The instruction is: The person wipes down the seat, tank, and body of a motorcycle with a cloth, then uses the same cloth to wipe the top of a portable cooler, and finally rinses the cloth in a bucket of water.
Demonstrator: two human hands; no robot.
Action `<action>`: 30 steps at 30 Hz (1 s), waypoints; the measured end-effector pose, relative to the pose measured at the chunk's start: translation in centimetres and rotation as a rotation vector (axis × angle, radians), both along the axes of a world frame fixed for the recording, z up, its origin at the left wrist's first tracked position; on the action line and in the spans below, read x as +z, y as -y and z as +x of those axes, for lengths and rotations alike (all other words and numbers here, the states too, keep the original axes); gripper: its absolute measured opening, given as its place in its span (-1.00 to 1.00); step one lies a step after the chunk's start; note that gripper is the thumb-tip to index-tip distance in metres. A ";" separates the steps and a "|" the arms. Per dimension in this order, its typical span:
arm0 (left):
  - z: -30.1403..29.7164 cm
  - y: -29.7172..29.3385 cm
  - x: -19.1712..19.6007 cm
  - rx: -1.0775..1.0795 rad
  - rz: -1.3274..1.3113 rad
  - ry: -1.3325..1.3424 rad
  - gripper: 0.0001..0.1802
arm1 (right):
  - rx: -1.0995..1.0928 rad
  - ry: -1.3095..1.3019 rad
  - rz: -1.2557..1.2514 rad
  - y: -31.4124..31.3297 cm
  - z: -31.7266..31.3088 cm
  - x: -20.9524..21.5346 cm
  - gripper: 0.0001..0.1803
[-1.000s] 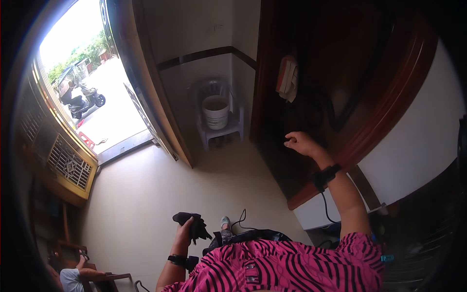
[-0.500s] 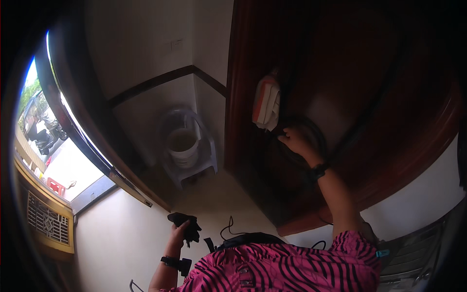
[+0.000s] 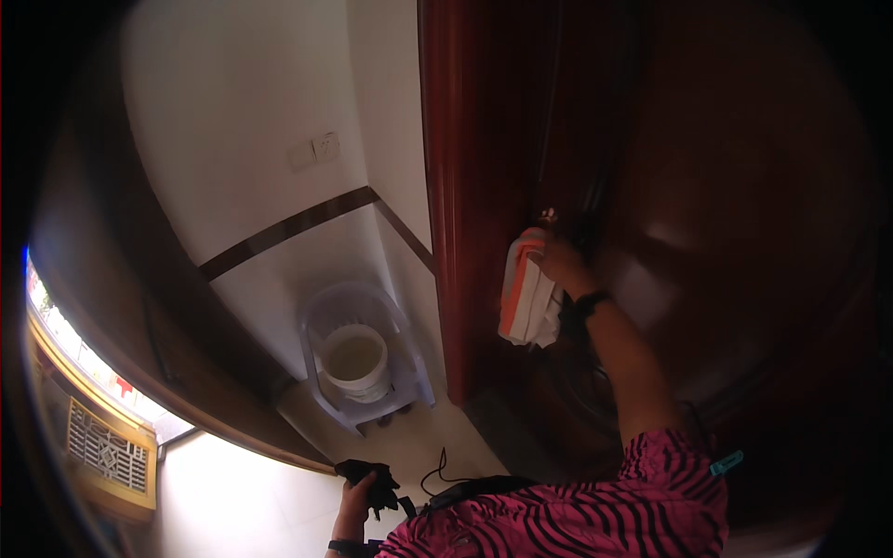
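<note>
My left hand [image 3: 361,493] is closed around a crumpled black cloth [image 3: 376,481], low in the view by my body. My right arm reaches forward to a dark red wooden door [image 3: 688,186]. A white and orange soft pack of tissues [image 3: 533,302] hangs there upright, with white tissue showing at its side. My right hand [image 3: 566,267] is at the pack's upper right edge, its fingers bent and in shadow. Just above them is a small shiny metal piece [image 3: 547,216], perhaps part of a handle. What the fingers hold is hidden.
A white bucket [image 3: 372,386] sits on a pale plastic chair [image 3: 321,395] in the wall corner. A wall socket [image 3: 326,146] is above it. At the left are a curved dark door edge [image 3: 242,442] and a yellow latticed cabinet [image 3: 112,451].
My right hand has gone from below the tissue pack to its upper edge. The view has tilted up, so the bucket and chair appear lower. The left hand still holds the black cloth.
</note>
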State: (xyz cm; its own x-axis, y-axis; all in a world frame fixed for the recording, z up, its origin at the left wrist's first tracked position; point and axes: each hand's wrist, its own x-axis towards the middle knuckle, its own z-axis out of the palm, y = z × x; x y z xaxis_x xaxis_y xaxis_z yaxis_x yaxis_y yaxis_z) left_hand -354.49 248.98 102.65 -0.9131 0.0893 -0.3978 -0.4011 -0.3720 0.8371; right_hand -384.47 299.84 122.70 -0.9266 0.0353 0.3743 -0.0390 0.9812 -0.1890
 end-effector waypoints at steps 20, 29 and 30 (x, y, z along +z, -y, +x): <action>-29.9 -13.5 -3.9 -0.474 -0.110 0.084 -0.60 | -0.175 -0.316 -0.325 -2.2 -8.0 -13.3 -0.28; -41.6 -23.6 -14.4 -0.544 -0.385 0.114 -0.51 | -0.394 -0.220 -0.349 -16.7 -23.4 -24.3 -0.21; -41.8 -25.3 -14.8 -0.534 -0.405 0.142 -0.49 | -0.426 -0.217 -0.326 -18.8 -24.1 -25.1 -0.22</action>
State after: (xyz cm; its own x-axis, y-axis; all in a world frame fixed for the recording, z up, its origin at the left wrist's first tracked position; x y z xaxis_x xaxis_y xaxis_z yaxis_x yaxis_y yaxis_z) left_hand -396.26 274.26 87.84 -0.7218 0.3318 -0.6074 -0.5586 0.2388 0.7943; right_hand -408.53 318.61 97.58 -0.7090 0.5336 0.4611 0.2751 0.8113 -0.5158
